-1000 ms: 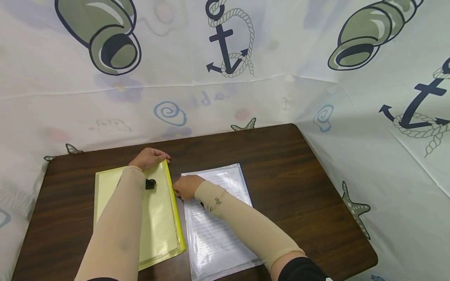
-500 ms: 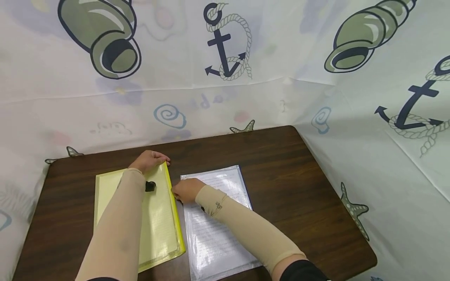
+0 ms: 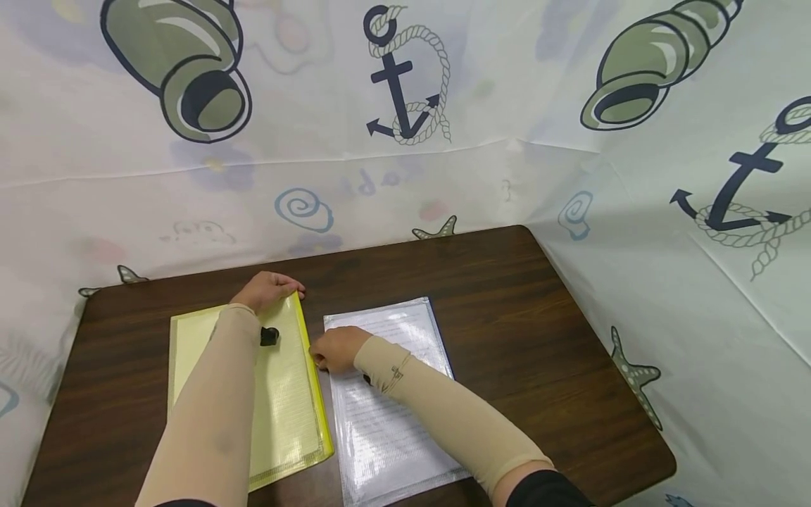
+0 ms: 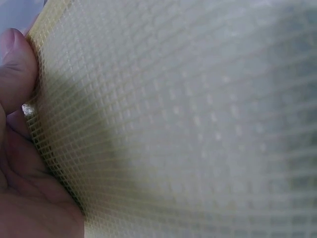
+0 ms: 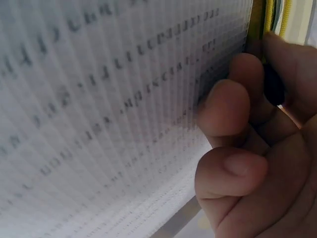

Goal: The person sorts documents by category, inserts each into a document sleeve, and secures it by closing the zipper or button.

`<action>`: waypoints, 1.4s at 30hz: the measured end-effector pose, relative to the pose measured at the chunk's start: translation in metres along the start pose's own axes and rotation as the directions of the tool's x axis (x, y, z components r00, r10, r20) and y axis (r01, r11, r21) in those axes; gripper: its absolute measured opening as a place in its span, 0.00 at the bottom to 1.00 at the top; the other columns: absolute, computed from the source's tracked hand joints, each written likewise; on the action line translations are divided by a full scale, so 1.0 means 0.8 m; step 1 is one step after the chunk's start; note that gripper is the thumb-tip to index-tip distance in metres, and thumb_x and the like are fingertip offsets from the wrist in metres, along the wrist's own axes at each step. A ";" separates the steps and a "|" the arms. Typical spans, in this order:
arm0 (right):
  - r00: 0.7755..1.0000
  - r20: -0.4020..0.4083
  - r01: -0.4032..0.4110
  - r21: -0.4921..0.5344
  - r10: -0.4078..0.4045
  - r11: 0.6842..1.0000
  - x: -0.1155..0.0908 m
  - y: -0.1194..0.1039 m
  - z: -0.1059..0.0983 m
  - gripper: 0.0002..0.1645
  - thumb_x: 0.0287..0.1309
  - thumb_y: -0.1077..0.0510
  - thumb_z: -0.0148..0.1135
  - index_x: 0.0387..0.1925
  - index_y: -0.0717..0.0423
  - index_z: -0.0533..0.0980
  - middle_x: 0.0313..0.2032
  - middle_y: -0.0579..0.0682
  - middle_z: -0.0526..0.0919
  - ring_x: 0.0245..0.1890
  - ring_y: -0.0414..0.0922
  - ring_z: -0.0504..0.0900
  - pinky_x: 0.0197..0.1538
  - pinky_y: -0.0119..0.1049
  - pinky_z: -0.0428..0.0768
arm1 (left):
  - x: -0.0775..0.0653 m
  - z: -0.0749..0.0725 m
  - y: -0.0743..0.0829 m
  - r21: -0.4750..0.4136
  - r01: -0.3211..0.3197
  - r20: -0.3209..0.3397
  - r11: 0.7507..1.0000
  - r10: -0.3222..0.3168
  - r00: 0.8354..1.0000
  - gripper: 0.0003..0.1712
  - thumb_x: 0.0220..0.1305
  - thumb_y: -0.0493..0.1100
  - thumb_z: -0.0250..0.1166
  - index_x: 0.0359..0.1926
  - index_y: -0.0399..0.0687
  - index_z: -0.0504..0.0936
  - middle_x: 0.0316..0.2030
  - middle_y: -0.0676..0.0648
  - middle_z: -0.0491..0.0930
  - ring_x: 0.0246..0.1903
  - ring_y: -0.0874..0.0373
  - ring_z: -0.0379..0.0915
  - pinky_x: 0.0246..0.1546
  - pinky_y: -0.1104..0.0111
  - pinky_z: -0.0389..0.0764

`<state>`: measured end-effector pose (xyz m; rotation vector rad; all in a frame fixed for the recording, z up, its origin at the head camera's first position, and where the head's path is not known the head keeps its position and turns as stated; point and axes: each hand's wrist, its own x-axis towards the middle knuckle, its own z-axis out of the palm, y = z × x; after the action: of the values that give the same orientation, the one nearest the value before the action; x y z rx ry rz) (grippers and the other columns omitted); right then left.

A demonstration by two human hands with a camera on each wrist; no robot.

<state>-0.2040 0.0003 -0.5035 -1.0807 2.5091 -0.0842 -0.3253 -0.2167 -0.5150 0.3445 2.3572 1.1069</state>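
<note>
A yellow mesh zipper pouch (image 3: 285, 394) lies on the left of the table. At its far right corner my left hand (image 3: 265, 290) grips the edge; the left wrist view has the thumb (image 4: 17, 69) on one side of the mesh and the palm below. My right hand (image 3: 341, 348) is at the pouch's right edge, along the bright yellow zipper strip. In the right wrist view its fingers pinch a small dark zipper pull (image 5: 274, 87) beside the yellow edge. Under the right hand and forearm lies a clear mesh pouch (image 3: 393, 429) with printed paper inside.
The dark wood table (image 3: 507, 317) has rounded corners. A white curtain (image 3: 494, 84) printed with anchors and shells hangs behind it and to its right. A small black device (image 3: 269, 336) sits at the left wrist, above the yellow pouch.
My right hand has slid slightly toward me along the yellow pouch's right edge. The left hand keeps its grip on the corner, and both pouches lie where they were.
</note>
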 end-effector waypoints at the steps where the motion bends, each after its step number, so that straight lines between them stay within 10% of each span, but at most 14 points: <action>1: 1.000 -0.014 -0.001 0.004 0.001 1.000 0.001 0.001 0.001 0.13 0.72 0.54 0.60 0.28 0.45 0.72 0.24 0.39 0.74 0.26 0.35 0.70 0.30 0.28 0.67 | 0.000 -0.001 0.001 0.005 -0.004 -0.002 1.000 0.004 1.000 0.20 0.79 0.47 0.55 0.56 0.39 0.85 0.48 0.42 0.87 0.57 0.47 0.74 0.51 0.65 0.71; 9: 0.999 -0.036 -0.027 -0.033 0.026 0.999 -0.002 -0.006 0.005 0.12 0.72 0.52 0.60 0.29 0.43 0.73 0.24 0.38 0.75 0.25 0.35 0.71 0.30 0.28 0.69 | 0.001 -0.003 -0.002 -0.058 0.047 0.017 0.997 -0.046 0.999 0.20 0.79 0.46 0.54 0.57 0.36 0.84 0.47 0.42 0.88 0.30 0.60 0.78 0.30 0.69 0.76; 17: 0.998 0.058 -0.009 -0.021 0.011 1.000 -0.012 -0.013 0.009 0.15 0.70 0.50 0.63 0.26 0.43 0.71 0.24 0.38 0.73 0.25 0.35 0.69 0.29 0.29 0.67 | -0.001 0.001 0.004 0.012 0.018 0.003 1.000 -0.019 1.000 0.20 0.80 0.47 0.53 0.56 0.39 0.85 0.48 0.44 0.88 0.58 0.48 0.73 0.54 0.62 0.69; 28: 0.999 0.031 -0.018 -0.020 0.019 1.000 -0.013 -0.014 0.006 0.13 0.72 0.52 0.60 0.28 0.44 0.72 0.25 0.38 0.74 0.26 0.34 0.71 0.31 0.28 0.68 | -0.002 -0.001 0.003 -0.039 0.029 0.010 0.999 -0.029 1.000 0.20 0.79 0.45 0.54 0.57 0.35 0.83 0.48 0.40 0.87 0.32 0.60 0.77 0.31 0.70 0.75; 42: 0.995 0.101 0.002 0.018 -0.004 1.000 -0.031 -0.024 0.003 0.18 0.71 0.54 0.61 0.23 0.44 0.69 0.22 0.39 0.71 0.24 0.35 0.66 0.29 0.28 0.64 | 0.001 -0.001 0.000 -0.077 0.036 0.011 0.996 -0.036 0.999 0.20 0.79 0.45 0.54 0.56 0.35 0.83 0.47 0.41 0.88 0.26 0.61 0.76 0.28 0.69 0.76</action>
<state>-0.1748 0.0046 -0.4933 -1.0555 2.4126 -0.0515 -0.3262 -0.2171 -0.5145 0.2780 2.2957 1.1735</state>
